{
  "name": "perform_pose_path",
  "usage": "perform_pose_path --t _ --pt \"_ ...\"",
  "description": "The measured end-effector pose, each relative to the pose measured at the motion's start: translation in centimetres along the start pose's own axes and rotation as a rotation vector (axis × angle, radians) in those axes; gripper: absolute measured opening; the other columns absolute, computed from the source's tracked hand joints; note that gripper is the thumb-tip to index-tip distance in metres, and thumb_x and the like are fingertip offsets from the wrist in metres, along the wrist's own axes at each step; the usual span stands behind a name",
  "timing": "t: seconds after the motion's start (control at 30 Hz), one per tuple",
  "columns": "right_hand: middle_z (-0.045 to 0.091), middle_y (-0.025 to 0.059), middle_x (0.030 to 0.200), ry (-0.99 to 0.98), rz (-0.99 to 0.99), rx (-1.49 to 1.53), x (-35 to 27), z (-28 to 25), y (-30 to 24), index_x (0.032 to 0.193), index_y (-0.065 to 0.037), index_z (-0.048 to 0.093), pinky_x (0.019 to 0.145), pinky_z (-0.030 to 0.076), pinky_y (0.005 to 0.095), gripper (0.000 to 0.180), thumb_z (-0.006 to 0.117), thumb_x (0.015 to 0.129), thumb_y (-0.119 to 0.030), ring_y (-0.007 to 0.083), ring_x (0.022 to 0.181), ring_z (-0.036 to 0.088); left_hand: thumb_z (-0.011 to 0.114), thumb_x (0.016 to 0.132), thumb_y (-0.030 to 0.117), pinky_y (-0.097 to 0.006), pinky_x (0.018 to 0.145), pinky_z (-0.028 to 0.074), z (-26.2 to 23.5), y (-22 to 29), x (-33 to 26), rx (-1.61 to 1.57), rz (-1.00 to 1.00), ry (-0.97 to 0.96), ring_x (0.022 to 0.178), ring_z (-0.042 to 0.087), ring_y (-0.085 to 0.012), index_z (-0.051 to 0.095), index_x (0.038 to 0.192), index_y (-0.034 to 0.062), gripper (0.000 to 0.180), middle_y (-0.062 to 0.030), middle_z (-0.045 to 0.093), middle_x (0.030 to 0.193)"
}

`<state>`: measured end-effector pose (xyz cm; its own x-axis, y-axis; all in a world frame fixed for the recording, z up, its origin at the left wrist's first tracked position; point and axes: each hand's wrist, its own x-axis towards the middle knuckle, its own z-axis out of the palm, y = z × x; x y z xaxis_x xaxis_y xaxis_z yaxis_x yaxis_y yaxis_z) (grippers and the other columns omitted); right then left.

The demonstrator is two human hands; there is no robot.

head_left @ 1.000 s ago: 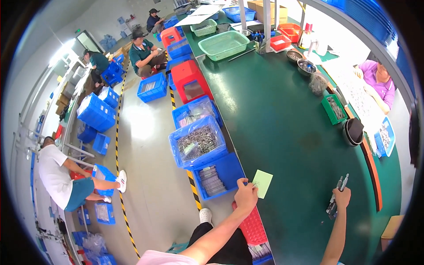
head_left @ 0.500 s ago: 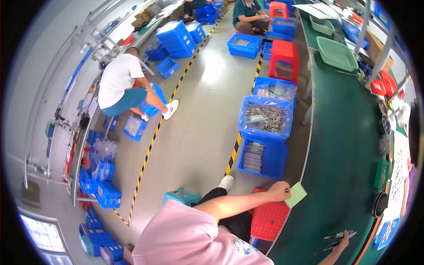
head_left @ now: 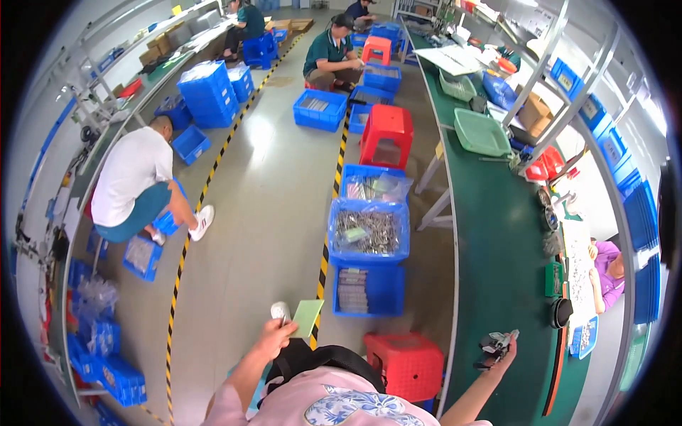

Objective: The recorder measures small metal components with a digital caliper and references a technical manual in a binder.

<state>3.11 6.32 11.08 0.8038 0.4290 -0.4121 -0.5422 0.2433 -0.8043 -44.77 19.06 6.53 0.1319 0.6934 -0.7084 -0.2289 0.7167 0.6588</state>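
Left hand (head_left: pixel 273 341): gripped a pale green card (head_left: pixel 309 317) by its near edge, pinched closed.
Pale green card: hung above the grey floor (head_left: pixel 245 284), left of the red stool (head_left: pixel 410 361).
Right hand (head_left: pixel 506 353): was curled around silver-and-black pieces (head_left: pixel 493 346) over the green tabletop (head_left: pixel 490 270).

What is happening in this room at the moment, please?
The camera wearer's left hand holds a light-green rectangular card in front of the body. The right hand grips a small bundle of dark and silvery pieces over the long green tabletop; their exact kind is unclear. A red plastic stool stands beside the table. Across the aisle, a person in a white shirt crouches near blue plastic boxes.
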Motion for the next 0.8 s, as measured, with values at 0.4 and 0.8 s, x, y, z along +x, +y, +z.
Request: perform_pose_path --t 0.4,0.8 --pt "0.057 0.0057 0.064 -0.360 0.194 0.051 -6.1 21.7 13.8 0.069 -0.014 0.054 0.038 0.046 0.0335 0.020 0.049 0.075 -0.033 0.0220 0.054 0.057 0.060 0.071 0.009 -0.019 0.036 0.021 -17.4 12.3 1.8 -0.144 0.271 0.163 0.038 0.029 -0.0030 0.051 0.068 0.0043 0.011 0.0043 0.040 0.052" --pt "0.057 0.0055 0.064 -0.433 0.337 0.227 0.7 37.8 21.7 0.070 -0.012 0.052 0.043 0.045 0.0309 0.020 0.052 0.073 -0.032 0.0187 0.053 0.055 0.052 0.077 0.006 -0.018 0.034 0.023 -16.9 22.4 15.0 -0.218 0.309 0.111 0.038 0.028 -0.0027 0.049 0.073 0.0069 0.005 0.0030 0.042 0.056"
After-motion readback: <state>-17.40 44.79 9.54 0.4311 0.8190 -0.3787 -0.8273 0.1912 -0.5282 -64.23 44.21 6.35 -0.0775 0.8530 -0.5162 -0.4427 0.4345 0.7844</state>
